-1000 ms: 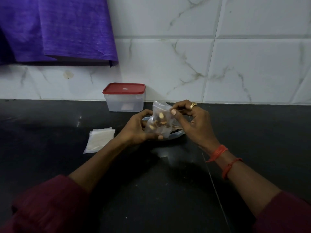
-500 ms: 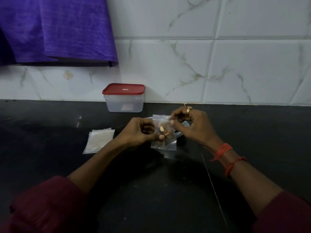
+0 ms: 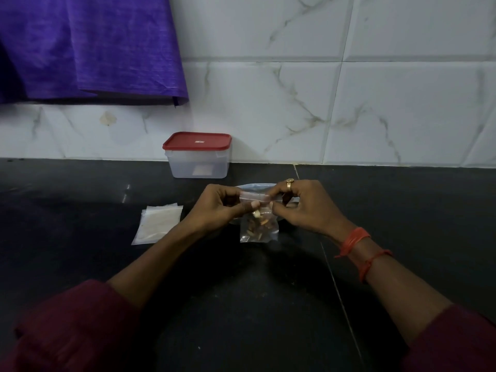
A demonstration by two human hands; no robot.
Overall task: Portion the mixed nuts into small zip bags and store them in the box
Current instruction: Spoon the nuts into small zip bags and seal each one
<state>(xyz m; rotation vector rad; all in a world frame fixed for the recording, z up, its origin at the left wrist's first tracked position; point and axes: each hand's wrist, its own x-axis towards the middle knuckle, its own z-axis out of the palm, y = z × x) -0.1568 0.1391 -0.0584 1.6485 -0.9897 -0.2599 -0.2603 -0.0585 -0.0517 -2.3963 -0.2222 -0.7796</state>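
Looking down through the head camera, I am pinching the top strip of a small zip bag [image 3: 259, 226] with both hands: my left hand [image 3: 220, 208] is clamping the left end between thumb and curled fingers, and my right hand [image 3: 303, 208] is clamping the right end the same way. I am holding it by the strip, I judge, so that I can press the seal closed along its length. The bag is hanging upright just above the dark counter [image 3: 80, 264], which is letting the mixed nuts [image 3: 257, 222] settle at the bottom, clear of the seal. A pale dish [image 3: 257, 185] is showing its rim behind my knuckles; my hands are hiding what it holds. The stack of empty bags [image 3: 159, 221] is lying just left of my left hand, within easy reach for the next portion. The box [image 3: 198, 162] is waiting against the tiled wall with its red lid [image 3: 197, 140] on, so the storing step is not yet begun
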